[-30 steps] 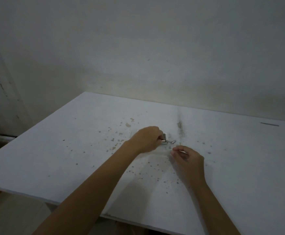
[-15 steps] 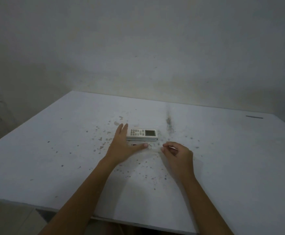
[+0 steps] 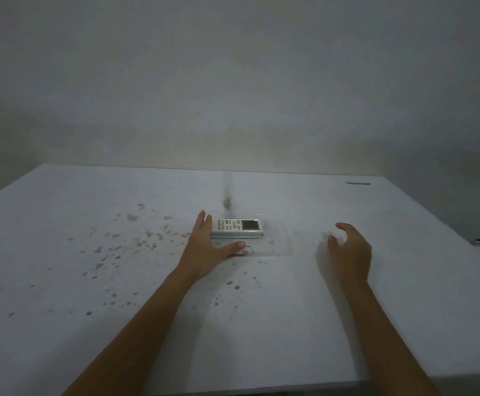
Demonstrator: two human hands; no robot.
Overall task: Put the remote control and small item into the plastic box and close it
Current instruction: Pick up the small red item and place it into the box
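Head view, one frame. A white table (image 3: pixel 290 324) fills the lower half, its surface flecked with dark spots, mostly on the left side and centre. A plain pale wall (image 3: pixel 233 81) stands behind it. A short dark mark (image 3: pixel 358 183) lies near the far right edge of the table.

The remote control (image 3: pixel 236 228) is white, lying flat and face up with its long axis across the view: buttons toward the left, small display toward the right. It appears to rest inside a clear plastic box (image 3: pixel 278 247), of which only faint transparent edges show to the right of and in front of the remote; whether a lid is on it cannot be told. The small item (image 3: pixel 247 250), pale with a dark loop, lies just in front of the remote, near the front edge of the box outline.

The left hand (image 3: pixel 207 247) lies flat and spread, palm down. Its fingers (image 3: pixel 200 221) reach along the left end of the remote, and the thumb points right, its tip just beside the small item. It grips nothing.

The right hand (image 3: pixel 350 250) hangs above the table, well apart from the remote and to the right of the box outline. Its fingers (image 3: pixel 344 226) are curled loosely and apart, holding nothing; the hand is slightly motion-blurred.

Both forearms are bare and enter from the bottom edge.
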